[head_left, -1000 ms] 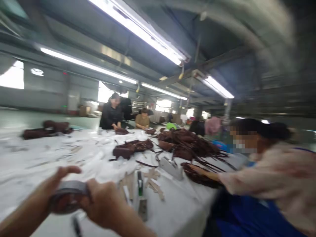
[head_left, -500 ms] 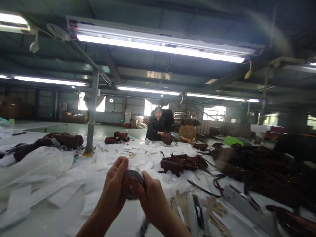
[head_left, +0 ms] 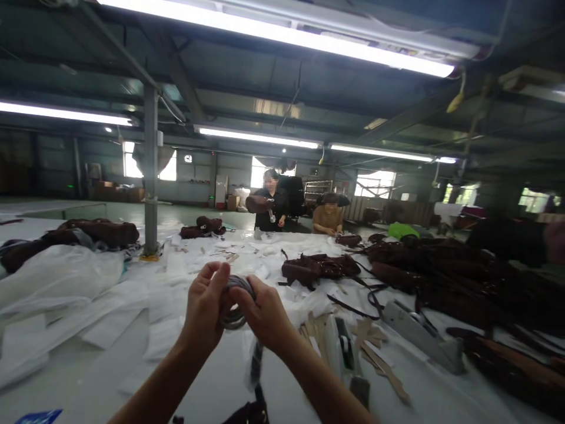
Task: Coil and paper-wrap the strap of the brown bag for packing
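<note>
A grey ring-shaped coil (head_left: 233,323), looking like wound cord or strap, is held up in front of me over the table. My left hand (head_left: 203,309) grips its left side, thumb on top and fingers curled. My right hand (head_left: 268,311) closes on the right side, its thumb pressed on the upper turns. The fingers hide part of the coil. Below my right hand hangs a dark strip in clear plastic (head_left: 255,362). It runs towards a dark brown piece (head_left: 249,414) at the bottom edge; I cannot tell whether it joins the coil.
White sheets and plastic (head_left: 66,277) cover the table (head_left: 101,377). Brown bags lie ahead (head_left: 322,268) and in a heap (head_left: 424,265) at right. Two tape dispensers (head_left: 344,347) (head_left: 424,335) stand near beige scraps (head_left: 384,371). A post (head_left: 150,176) rises left. Two people work across the table.
My view has tilted down and turned slightly right. Both hands still hold the coil, whose turns show more clearly. The person in black has raised a brown bag.
</note>
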A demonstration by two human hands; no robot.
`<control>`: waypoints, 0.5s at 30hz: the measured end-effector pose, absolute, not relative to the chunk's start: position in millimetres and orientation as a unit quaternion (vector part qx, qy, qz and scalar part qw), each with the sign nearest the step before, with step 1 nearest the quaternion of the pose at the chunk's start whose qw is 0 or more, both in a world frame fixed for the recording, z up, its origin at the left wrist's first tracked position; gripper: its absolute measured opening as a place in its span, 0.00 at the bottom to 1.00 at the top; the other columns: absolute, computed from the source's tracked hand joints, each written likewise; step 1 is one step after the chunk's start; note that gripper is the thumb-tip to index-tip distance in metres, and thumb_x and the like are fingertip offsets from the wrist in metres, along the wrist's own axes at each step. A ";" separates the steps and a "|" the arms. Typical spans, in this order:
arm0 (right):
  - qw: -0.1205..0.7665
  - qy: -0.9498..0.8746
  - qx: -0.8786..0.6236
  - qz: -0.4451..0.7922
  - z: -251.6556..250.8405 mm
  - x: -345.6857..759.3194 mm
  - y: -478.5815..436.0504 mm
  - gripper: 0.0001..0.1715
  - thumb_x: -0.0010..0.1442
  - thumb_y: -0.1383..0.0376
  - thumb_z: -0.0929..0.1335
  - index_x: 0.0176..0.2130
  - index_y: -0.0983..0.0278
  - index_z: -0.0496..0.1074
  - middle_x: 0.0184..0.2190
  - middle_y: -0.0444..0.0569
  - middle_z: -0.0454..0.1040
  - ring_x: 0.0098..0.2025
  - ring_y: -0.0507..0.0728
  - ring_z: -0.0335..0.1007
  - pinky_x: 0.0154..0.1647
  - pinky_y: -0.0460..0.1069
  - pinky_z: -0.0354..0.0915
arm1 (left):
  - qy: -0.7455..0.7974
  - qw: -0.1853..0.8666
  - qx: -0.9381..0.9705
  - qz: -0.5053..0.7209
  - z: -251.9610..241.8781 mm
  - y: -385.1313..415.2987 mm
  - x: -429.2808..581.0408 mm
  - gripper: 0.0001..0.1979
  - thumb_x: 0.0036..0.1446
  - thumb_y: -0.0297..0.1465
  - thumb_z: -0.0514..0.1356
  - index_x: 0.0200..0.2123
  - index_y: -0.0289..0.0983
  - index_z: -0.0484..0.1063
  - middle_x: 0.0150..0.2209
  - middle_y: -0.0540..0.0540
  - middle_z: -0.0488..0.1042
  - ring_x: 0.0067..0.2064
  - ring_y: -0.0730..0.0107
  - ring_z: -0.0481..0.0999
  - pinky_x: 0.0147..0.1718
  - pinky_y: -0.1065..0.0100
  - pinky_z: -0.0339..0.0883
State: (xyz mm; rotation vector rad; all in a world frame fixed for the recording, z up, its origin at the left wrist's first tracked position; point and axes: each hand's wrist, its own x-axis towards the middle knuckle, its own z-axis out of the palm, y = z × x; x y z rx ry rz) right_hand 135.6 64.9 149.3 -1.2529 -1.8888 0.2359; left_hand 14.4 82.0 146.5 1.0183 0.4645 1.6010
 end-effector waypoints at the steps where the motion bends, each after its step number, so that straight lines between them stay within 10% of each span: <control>1: 0.405 -0.753 -0.511 0.085 143.4 136.5 67.8 0.18 0.64 0.53 0.61 0.30 0.63 0.63 0.23 0.42 0.69 0.25 0.50 0.62 0.25 0.44 0.51 | 0.210 0.542 0.422 0.696 137.9 85.9 15.9 0.16 0.53 0.42 0.63 0.31 0.41 0.60 0.13 0.62 0.57 0.13 0.83 0.50 0.11 0.82 0.46; 15: 0.195 -0.869 -0.453 0.024 145.2 149.0 87.0 0.21 0.63 0.51 0.63 0.40 0.66 0.71 0.30 0.53 0.76 0.32 0.60 0.71 0.29 0.48 0.55 | 0.346 0.521 0.713 0.317 150.1 118.6 -16.3 0.20 0.50 0.48 0.63 0.32 0.35 0.69 0.16 0.52 0.67 0.15 0.78 0.62 0.12 0.79 0.51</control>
